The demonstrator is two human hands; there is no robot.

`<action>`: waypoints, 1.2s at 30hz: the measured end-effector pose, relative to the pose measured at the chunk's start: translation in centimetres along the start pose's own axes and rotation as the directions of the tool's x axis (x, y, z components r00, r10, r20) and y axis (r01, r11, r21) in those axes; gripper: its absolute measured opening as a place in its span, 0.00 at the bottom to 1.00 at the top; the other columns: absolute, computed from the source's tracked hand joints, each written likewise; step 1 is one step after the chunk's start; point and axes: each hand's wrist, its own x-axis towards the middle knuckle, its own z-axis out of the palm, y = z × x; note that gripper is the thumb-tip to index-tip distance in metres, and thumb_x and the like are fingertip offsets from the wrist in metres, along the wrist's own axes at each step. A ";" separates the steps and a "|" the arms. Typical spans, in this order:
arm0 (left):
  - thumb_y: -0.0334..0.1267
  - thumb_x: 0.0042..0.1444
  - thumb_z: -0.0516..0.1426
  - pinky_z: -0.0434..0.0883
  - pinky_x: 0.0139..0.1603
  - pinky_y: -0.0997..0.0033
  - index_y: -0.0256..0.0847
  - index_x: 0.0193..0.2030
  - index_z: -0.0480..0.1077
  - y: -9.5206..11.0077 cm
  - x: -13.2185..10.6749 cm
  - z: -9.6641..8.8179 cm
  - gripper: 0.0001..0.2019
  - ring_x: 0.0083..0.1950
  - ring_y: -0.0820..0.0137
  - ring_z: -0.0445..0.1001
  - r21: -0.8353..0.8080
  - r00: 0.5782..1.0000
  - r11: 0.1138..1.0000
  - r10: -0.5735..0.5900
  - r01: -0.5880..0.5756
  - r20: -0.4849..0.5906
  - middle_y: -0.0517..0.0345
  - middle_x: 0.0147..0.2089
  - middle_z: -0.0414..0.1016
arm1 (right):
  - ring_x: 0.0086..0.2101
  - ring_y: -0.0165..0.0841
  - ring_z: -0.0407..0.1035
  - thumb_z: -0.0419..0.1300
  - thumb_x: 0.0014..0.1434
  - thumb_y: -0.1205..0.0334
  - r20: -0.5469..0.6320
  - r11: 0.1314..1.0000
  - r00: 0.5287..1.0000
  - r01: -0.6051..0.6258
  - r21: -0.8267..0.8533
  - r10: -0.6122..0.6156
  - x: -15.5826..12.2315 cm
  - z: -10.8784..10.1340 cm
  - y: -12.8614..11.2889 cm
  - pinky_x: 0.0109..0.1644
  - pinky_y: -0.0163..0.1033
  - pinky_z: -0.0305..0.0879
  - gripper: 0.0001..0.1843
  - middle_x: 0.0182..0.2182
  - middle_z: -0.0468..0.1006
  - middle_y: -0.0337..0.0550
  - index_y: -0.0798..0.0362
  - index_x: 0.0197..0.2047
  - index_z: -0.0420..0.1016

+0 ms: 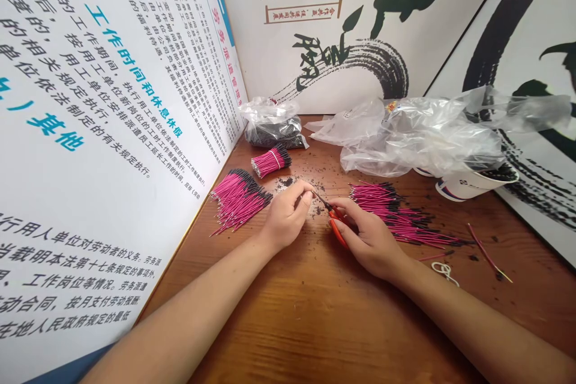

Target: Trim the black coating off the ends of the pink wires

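My left hand (288, 213) is closed in a pinch, its fingertips meeting the thin dark tip of a red-handled tool (336, 231). My right hand (366, 237) is wrapped round that tool's red handles, which look like small scissors or cutters. What the left fingers pinch is too small to make out. Left of my left hand lies a fanned pile of pink wires with black ends (236, 197). Beside my right hand, on its right, spreads another pile of pink wires (400, 219). A tied bundle of pink wires (270, 162) lies farther back.
Black crumbs litter the wooden table (288, 312) near the hands. A bag of black pieces (272, 125) and crumpled clear plastic bags (418, 132) sit at the back. A paper cup (474, 183), loose wires (488, 255) and a white tie (445, 272) lie right. Printed boards wall the table in.
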 end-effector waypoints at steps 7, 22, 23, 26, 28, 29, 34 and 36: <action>0.38 0.66 0.48 0.63 0.37 0.72 0.39 0.38 0.67 0.1 0.0 0.0 0.10 0.33 0.72 0.64 0.014 1.000 1.000 -0.013 0.013 0.002 0.61 0.30 0.66 | 0.31 0.33 0.72 0.52 0.67 0.61 0.000 1.000 1.000 -0.003 0.020 0.003 0.0 0.1 0.0 0.38 0.37 0.64 0.13 0.34 0.77 0.39 0.50 0.54 0.66; 0.37 0.66 0.48 0.63 0.37 0.71 0.39 0.38 0.67 0.2 0.0 -0.1 0.10 0.33 0.72 0.65 0.015 1.000 1.000 -0.007 0.007 0.002 0.61 0.31 0.67 | 0.30 0.32 0.70 0.52 0.67 0.62 -0.007 0.999 1.000 0.009 0.039 -0.009 0.0 0.1 -0.1 0.37 0.36 0.64 0.13 0.33 0.75 0.38 0.50 0.54 0.66; 0.38 0.66 0.48 0.63 0.37 0.71 0.39 0.38 0.67 0.2 0.0 -0.1 0.10 0.33 0.72 0.65 0.016 1.000 1.000 -0.009 0.009 0.003 0.61 0.31 0.67 | 0.30 0.32 0.70 0.52 0.67 0.62 -0.007 0.999 1.000 0.010 0.036 -0.010 0.0 0.1 -0.1 0.36 0.36 0.65 0.13 0.33 0.75 0.38 0.50 0.54 0.66; 0.38 0.66 0.48 0.63 0.37 0.71 0.39 0.38 0.67 0.2 0.0 -0.1 0.10 0.33 0.71 0.65 0.014 1.000 1.000 -0.016 0.015 0.006 0.61 0.31 0.68 | 0.30 0.32 0.71 0.52 0.67 0.61 -0.009 1.000 1.000 0.009 0.028 -0.008 0.0 0.1 -0.2 0.36 0.36 0.65 0.13 0.32 0.75 0.38 0.50 0.54 0.66; 0.38 0.66 0.48 0.63 0.37 0.71 0.39 0.39 0.67 0.1 0.0 0.0 0.10 0.33 0.71 0.65 0.014 1.000 1.000 -0.016 0.015 0.008 0.61 0.31 0.68 | 0.29 0.32 0.70 0.52 0.67 0.61 -0.008 1.000 1.000 0.008 0.025 -0.008 0.0 0.1 -0.2 0.36 0.36 0.65 0.13 0.32 0.76 0.38 0.50 0.54 0.66; 0.38 0.66 0.47 0.63 0.37 0.71 0.39 0.39 0.67 0.1 0.0 0.0 0.10 0.33 0.71 0.65 0.016 1.000 1.000 -0.016 0.016 0.008 0.61 0.31 0.67 | 0.30 0.32 0.71 0.52 0.67 0.61 -0.007 1.000 1.000 0.009 0.024 -0.008 0.0 0.1 -0.2 0.36 0.36 0.65 0.13 0.33 0.76 0.38 0.50 0.54 0.66; 0.39 0.66 0.47 0.63 0.37 0.71 0.40 0.38 0.67 0.2 0.0 -0.1 0.10 0.33 0.71 0.66 0.024 1.000 0.999 -0.022 0.022 0.007 0.61 0.31 0.68 | 0.32 0.33 0.72 0.51 0.68 0.61 -0.002 1.000 1.000 0.011 0.014 -0.011 0.0 0.0 -0.1 0.39 0.37 0.65 0.14 0.36 0.78 0.40 0.50 0.55 0.66; 0.39 0.66 0.47 0.63 0.37 0.71 0.39 0.38 0.67 0.2 0.0 -0.1 0.10 0.33 0.71 0.66 0.023 1.000 1.000 -0.020 0.020 0.006 0.60 0.31 0.68 | 0.33 0.34 0.72 0.51 0.68 0.61 -0.005 1.000 1.000 0.013 0.001 -0.013 0.0 0.0 0.0 0.40 0.37 0.65 0.14 0.37 0.78 0.41 0.50 0.55 0.66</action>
